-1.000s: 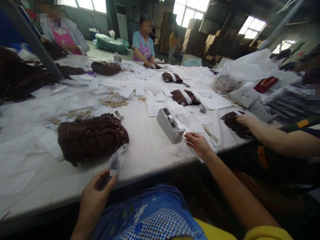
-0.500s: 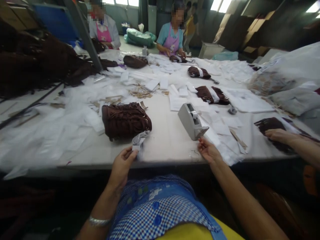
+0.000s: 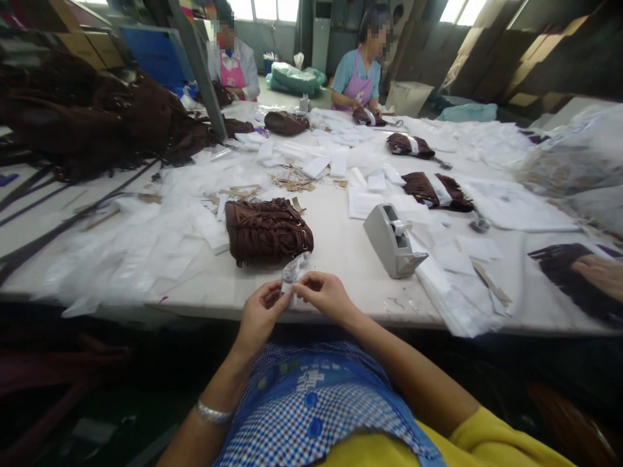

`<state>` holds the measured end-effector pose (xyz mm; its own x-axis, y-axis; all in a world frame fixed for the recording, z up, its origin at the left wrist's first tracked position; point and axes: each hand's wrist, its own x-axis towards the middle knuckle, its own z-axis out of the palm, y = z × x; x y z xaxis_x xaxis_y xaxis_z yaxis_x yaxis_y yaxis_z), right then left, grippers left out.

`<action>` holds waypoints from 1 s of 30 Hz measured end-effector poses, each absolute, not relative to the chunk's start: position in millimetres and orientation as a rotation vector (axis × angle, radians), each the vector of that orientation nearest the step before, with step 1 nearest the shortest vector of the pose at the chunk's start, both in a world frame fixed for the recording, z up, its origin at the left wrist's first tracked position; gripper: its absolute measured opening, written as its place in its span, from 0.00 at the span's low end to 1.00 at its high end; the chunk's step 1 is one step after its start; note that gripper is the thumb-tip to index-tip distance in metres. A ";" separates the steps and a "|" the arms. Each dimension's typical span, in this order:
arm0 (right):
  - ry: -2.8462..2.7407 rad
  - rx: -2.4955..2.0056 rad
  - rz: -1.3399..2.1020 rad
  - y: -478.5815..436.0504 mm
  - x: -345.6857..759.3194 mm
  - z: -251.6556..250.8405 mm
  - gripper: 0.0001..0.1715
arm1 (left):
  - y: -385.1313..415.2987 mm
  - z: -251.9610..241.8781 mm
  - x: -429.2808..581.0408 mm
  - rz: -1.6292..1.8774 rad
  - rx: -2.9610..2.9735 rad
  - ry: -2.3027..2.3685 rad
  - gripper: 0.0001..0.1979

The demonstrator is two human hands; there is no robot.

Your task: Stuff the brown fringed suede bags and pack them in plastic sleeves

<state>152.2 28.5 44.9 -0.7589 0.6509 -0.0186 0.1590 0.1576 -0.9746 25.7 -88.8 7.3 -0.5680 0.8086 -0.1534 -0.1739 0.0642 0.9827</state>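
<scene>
Single head cam, worn, looks fwd and down from the near edge across the table [image 3: 341,259], hands close below centre, co-workers far.

Grey tape dispenser [image 3: 394,241] among white sheets [image 3: 363,203]

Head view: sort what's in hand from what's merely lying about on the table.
In hand: clear plastic wrap, pinched by left hand and right hand; brown fringed bag just behind it.
Lying about: tape dispenser, white sheets, heap of brown bags, co-worker's hand.
</scene>
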 end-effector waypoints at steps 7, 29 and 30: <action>-1.997 -0.755 1.851 38.9 152.5 33.1 0.16 | -92.0 6.4 22.1 1.635 0.620 1.472 0.22; -1.985 -0.853 1.599 24.1 138.8 24.6 0.03 | -87.3 9.9 17.2 1.575 0.622 1.484 0.21; -1.987 -0.861 1.592 23.9 138.1 24.1 0.04 | -87.2 9.9 17.8 1.573 0.617 1.480 0.21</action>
